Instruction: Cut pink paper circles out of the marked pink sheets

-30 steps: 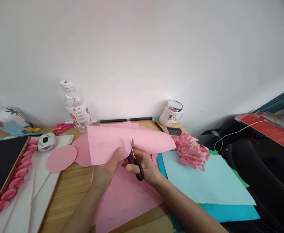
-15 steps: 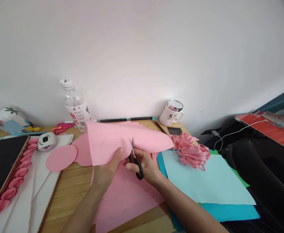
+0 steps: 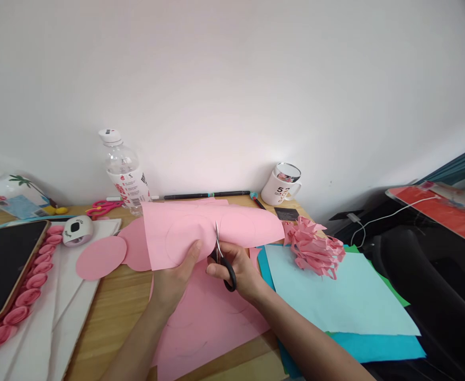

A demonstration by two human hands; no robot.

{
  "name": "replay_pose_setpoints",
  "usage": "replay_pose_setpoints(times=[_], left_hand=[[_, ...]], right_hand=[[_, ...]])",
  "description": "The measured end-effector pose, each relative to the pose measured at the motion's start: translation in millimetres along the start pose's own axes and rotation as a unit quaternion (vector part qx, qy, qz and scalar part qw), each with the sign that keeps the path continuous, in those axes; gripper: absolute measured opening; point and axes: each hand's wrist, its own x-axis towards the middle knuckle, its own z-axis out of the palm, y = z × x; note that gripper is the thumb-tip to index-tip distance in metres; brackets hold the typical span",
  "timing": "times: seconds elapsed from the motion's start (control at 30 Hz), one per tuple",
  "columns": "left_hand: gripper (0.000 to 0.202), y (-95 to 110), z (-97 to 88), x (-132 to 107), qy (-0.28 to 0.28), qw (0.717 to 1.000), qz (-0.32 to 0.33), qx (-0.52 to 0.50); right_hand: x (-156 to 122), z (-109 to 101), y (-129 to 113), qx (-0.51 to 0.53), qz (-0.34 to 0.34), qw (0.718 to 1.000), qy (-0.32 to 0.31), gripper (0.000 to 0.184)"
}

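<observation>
A sheet of pink paper with circles drawn on it is held up, its edge pinched between the thumb and hidden fingers of my left hand. My right hand grips black-handled scissors, their metal blades pointing up at the paper where a cut runs beside a drawn circle. Under my hands lie more pink sheets with pencilled circles. Cut pink circles rest to the left, one overlapping others.
A clear bottle, pens and a white mug stand or lie along the wall. Right are crumpled pink scraps on pale blue paper. Left are a phone, rolled pink paper roses and pink scissors.
The scissors' blades have shifted slightly at the cut, and the paper around them has moved a little. Both hands keep nearly the same place.
</observation>
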Motion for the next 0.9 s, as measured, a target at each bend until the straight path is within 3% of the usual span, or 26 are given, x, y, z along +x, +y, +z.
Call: replay_pose_setpoints(times=[0.53,0.9], left_hand=[[0.055,7.3,1.4,2.5,0.010,1.000,-0.018,-0.013],[0.056,5.1,-0.5,3.7,-0.005,1.000,-0.028,-0.011]], right_hand=[[0.5,-2.4,5.0,-0.008,0.001,1.000,0.008,0.030],[1.7,-2.6,4.2,0.002,-0.008,1.000,-0.017,0.037]])
